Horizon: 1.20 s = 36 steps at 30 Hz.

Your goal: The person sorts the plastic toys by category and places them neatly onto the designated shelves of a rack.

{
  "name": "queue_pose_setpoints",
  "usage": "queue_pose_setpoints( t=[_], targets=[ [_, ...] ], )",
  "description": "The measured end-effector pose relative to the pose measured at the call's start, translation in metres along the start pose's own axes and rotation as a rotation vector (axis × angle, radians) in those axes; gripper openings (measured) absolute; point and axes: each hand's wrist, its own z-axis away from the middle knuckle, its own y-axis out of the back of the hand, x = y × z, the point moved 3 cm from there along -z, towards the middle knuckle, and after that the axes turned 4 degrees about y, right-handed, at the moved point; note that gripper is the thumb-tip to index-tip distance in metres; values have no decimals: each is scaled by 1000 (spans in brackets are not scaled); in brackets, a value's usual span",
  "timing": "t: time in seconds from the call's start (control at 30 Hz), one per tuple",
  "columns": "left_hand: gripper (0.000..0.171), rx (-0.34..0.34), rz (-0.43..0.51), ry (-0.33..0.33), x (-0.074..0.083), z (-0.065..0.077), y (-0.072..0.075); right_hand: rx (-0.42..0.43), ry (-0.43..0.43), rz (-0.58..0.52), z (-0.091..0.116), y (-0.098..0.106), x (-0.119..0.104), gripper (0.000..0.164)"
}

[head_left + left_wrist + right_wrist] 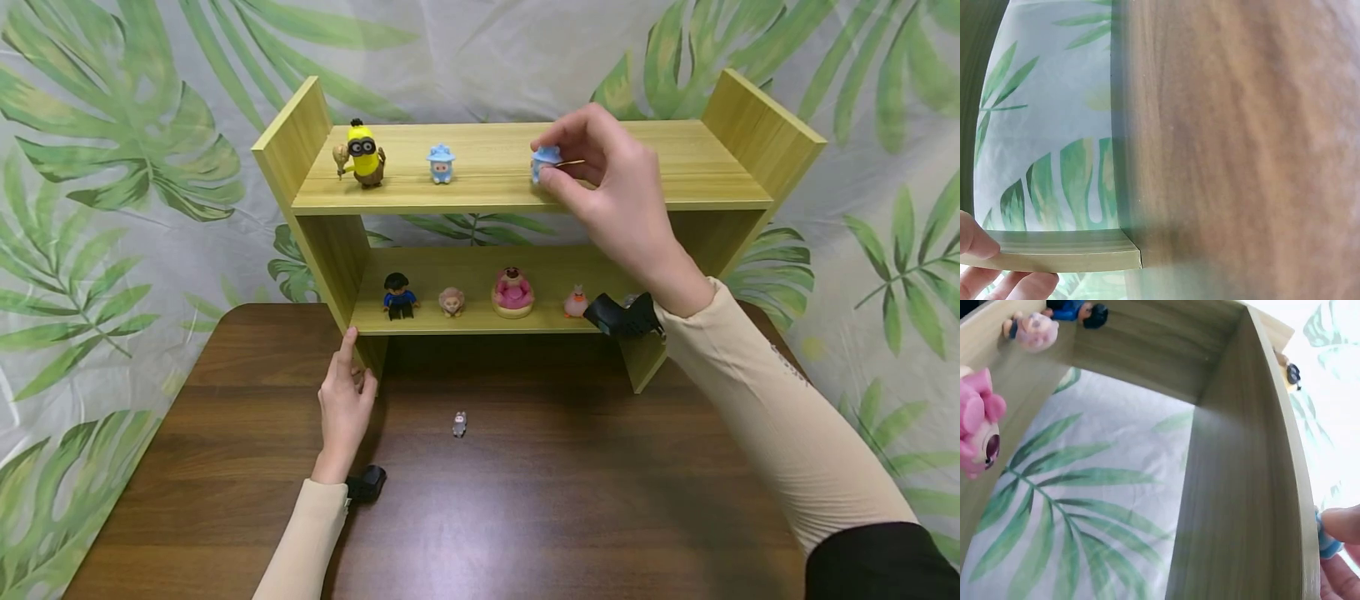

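My right hand (618,183) pinches a small light-blue figurine (543,158) with a hat between thumb and fingers, at the upper board of a wooden shelf (487,208). In the right wrist view, part of the blue figurine (1327,544) shows by the thumb at the board's edge. To the left on the same board stand a matching blue-hatted figurine (441,165) and a yellow Minion figurine (364,157). Down at the shelf's left side panel, my left hand (347,404) grips the panel's edge, the thumb on one face and fingers on the other, as the left wrist view shows.
On the lower board stand a black-haired toy figure (399,296), a small fluffy pink figurine (452,302), a pink bear (513,292) and a pink duck-like figurine (576,302). A small grey figurine (460,423) lies on the brown table (562,500) before the shelf.
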Motion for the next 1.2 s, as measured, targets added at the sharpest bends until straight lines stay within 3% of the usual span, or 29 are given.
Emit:
queue_pose_setpoints(
  t=[0.23, 0.63, 1.2],
  targets=[
    [89, 4, 5, -3, 0, 0, 0, -19, -82, 68, -9, -1, 3, 18],
    [89, 1, 3, 1, -1, 0, 0, -84, -77, 158, -12, -5, 5, 18],
    [88, -3, 6, 2, -1, 0, 0, -41, -136, 54, -11, 1, 5, 23]
  ],
)
